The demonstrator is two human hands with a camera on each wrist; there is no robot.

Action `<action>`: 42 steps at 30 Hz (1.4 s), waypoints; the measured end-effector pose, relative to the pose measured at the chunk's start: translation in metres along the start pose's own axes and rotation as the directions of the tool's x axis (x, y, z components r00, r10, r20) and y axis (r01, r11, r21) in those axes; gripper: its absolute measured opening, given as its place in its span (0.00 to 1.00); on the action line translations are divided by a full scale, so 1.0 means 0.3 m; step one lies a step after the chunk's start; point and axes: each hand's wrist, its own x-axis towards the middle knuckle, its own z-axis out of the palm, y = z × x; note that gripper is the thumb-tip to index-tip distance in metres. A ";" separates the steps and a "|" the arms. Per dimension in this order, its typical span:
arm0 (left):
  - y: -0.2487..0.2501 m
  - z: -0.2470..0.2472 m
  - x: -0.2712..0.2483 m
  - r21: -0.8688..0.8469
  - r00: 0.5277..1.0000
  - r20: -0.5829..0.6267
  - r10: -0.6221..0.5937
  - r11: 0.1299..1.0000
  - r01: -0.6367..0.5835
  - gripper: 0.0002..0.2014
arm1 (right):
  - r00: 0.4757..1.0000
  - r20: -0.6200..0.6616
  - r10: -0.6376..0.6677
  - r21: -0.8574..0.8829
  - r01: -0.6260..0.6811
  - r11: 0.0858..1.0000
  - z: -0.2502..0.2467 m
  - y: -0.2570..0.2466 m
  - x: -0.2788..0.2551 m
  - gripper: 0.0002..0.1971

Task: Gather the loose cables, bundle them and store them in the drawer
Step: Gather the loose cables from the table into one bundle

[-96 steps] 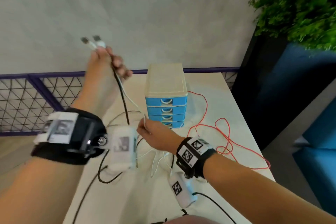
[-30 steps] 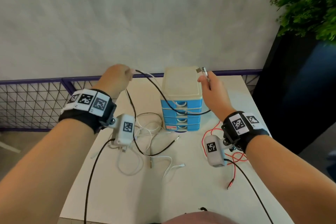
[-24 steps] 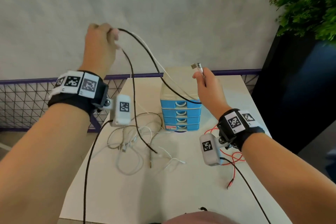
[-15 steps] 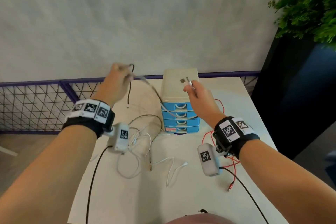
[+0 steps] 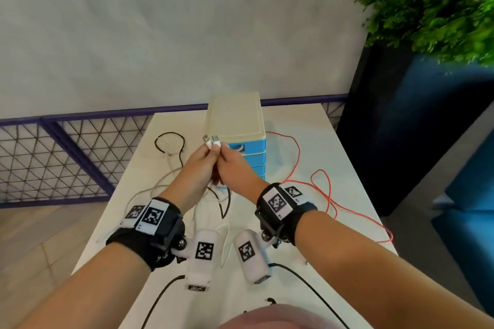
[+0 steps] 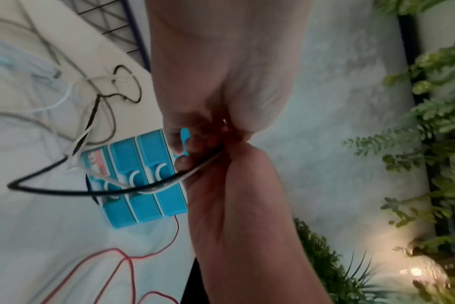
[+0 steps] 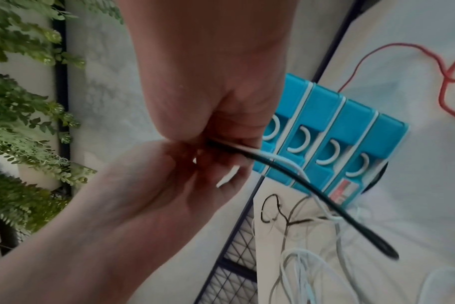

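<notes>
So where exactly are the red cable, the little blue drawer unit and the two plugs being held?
red cable (image 5: 326,189), head view, on a loop lying on the table.
drawer unit (image 5: 235,117), head view, on its cream top.
plugs (image 5: 211,141), head view, on the white ends above the fingertips.

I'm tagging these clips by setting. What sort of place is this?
Probably an office or lounge corner, not a workshop: a white table with a small blue drawer unit and loose cables, a purple mesh railing before a plain wall, and a leafy plant in a dark planter.
</notes>
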 end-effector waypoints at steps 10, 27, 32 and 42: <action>0.019 0.018 0.013 0.010 0.984 -0.134 0.117 0.993 -0.116 0.18 | 0.803 0.444 0.398 -0.700 0.034 0.713 -0.285 0.017 -0.044 0.12; 0.027 -0.001 -0.007 0.152 0.984 0.063 0.167 0.973 -0.175 0.15 | 0.724 0.340 0.600 -0.940 0.287 0.187 -0.290 0.383 -0.333 0.14; 0.064 -0.021 0.000 0.081 0.981 0.041 0.192 0.978 -0.195 0.16 | 0.983 0.096 0.155 -0.534 -0.081 0.842 -0.258 0.131 -0.155 0.22; 0.130 -0.002 -0.001 0.014 0.961 -0.076 0.266 0.964 -0.266 0.14 | 0.999 -0.048 -0.013 0.272 0.026 0.962 -0.105 -0.186 -0.067 0.13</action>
